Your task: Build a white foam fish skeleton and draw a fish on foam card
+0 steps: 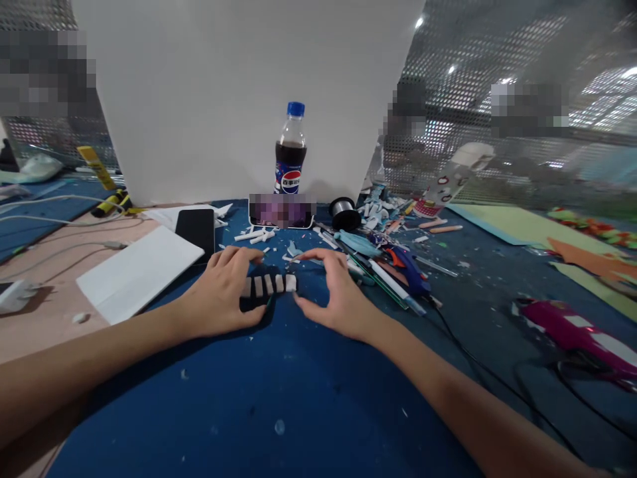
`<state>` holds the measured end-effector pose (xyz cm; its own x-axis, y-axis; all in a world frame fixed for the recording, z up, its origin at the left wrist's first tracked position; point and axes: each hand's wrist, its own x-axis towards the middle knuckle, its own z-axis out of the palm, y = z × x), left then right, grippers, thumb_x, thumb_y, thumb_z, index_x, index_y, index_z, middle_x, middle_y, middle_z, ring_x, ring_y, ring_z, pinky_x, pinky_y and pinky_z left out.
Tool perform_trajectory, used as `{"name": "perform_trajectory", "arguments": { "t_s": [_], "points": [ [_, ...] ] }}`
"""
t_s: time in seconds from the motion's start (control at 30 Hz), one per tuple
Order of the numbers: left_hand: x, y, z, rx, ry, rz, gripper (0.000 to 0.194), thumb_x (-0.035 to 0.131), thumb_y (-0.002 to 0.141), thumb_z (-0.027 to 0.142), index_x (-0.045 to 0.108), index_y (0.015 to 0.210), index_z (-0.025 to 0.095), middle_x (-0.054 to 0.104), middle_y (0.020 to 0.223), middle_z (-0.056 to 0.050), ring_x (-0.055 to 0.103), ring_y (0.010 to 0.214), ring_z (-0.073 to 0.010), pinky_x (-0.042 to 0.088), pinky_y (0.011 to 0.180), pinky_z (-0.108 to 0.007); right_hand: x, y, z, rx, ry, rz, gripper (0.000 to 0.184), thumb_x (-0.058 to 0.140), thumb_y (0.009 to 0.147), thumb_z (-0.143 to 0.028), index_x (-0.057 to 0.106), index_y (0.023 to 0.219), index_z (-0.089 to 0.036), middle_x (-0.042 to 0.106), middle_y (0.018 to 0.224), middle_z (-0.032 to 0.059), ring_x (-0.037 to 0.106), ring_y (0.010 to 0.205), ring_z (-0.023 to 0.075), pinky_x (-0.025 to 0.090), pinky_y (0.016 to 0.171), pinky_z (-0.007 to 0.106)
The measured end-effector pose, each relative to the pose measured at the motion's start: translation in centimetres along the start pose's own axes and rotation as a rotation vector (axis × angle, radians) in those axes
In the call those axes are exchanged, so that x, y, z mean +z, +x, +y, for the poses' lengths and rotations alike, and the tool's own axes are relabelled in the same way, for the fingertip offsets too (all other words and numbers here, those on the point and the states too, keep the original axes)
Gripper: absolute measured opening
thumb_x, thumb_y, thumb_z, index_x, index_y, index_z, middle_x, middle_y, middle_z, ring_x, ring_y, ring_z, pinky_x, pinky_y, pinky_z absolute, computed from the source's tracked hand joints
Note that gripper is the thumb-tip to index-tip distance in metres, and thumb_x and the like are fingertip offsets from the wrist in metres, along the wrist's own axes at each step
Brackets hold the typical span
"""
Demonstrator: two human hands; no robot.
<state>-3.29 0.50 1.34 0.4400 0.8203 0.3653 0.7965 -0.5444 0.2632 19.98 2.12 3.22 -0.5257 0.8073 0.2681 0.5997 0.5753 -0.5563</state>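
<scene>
Several small white blocks (pixel 269 285) lie in a short row on the dark blue table surface (pixel 233 405). My left hand (pixel 223 292) arches over the left end of the row, its thumb and fingers apart, hiding part of it. To the right, my right hand (pixel 338 295) curves in a C shape with thumb and index finger spread. Its thumb tip is close to the white end block (pixel 291 283); whether they touch I cannot tell. Neither hand grips anything visible.
Behind stand a cola bottle (pixel 290 153) and a phone (pixel 281 211). White scraps (pixel 256 235), a wire spool (pixel 345 214) and a glue gun (pixel 411 269) with a trailing cord lie near my right hand. On the left are a white sheet (pixel 142 273) and a black phone-like slab (pixel 196 231).
</scene>
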Motion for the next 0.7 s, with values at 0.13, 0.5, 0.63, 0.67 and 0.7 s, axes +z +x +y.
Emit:
{"name": "perform_trajectory", "arguments": {
  "t_s": [0.13,0.5,0.63,0.67,0.7],
  "points": [
    [0.2,-0.2,-0.3,-0.014,-0.042,0.006,0.055,0.060,0.071,0.040,0.038,0.116,0.018,0.050,0.110,-0.012,0.049,0.105,-0.0320,0.040,0.092,-0.052,0.6,0.1,0.0,-0.009,0.027,-0.067,0.049,0.060,0.075,-0.030,0.036,0.117,-0.023,0.044,0.122,0.0127,0.038,0.121,0.0291,0.036,0.100,0.047],
    [0.0,-0.1,-0.3,-0.005,-0.138,-0.055,0.046,0.055,0.076,0.035,0.037,0.114,0.017,0.048,0.114,-0.013,0.048,0.111,-0.0310,0.040,0.096,-0.054,1.0,0.4,1.0,-0.007,0.119,-0.088,0.050,0.061,0.078,-0.035,0.033,0.117,-0.023,0.046,0.121,0.0120,0.040,0.119,0.0288,0.035,0.100,0.049],
    [-0.1,0.0,-0.2,0.003,-0.148,-0.068,0.046,0.054,0.077,0.035,0.036,0.115,0.017,0.049,0.114,-0.013,0.048,0.111,-0.0307,0.040,0.095,-0.053,1.0,0.4,1.0,0.002,0.117,-0.103,0.049,0.059,0.079,-0.035,0.033,0.119,-0.023,0.047,0.122,0.0116,0.040,0.120,0.0290,0.036,0.099,0.049],
    [-0.1,0.0,-0.2,0.003,-0.151,-0.071,0.046,0.054,0.078,0.035,0.036,0.116,0.017,0.049,0.115,-0.013,0.048,0.111,-0.0304,0.041,0.095,-0.053,1.0,0.4,1.0,0.005,0.116,-0.108,0.049,0.059,0.080,-0.034,0.033,0.119,-0.024,0.048,0.122,0.0113,0.040,0.120,0.0288,0.036,0.099,0.049],
    [0.0,0.0,-0.2,0.004,-0.155,-0.073,0.046,0.053,0.078,0.035,0.035,0.117,0.017,0.049,0.115,-0.013,0.048,0.111,-0.0300,0.041,0.095,-0.052,1.0,0.4,1.0,0.004,0.115,-0.109,0.048,0.059,0.080,-0.033,0.033,0.119,-0.023,0.048,0.122,0.0111,0.040,0.120,0.0286,0.035,0.099,0.049]
  ]
}}
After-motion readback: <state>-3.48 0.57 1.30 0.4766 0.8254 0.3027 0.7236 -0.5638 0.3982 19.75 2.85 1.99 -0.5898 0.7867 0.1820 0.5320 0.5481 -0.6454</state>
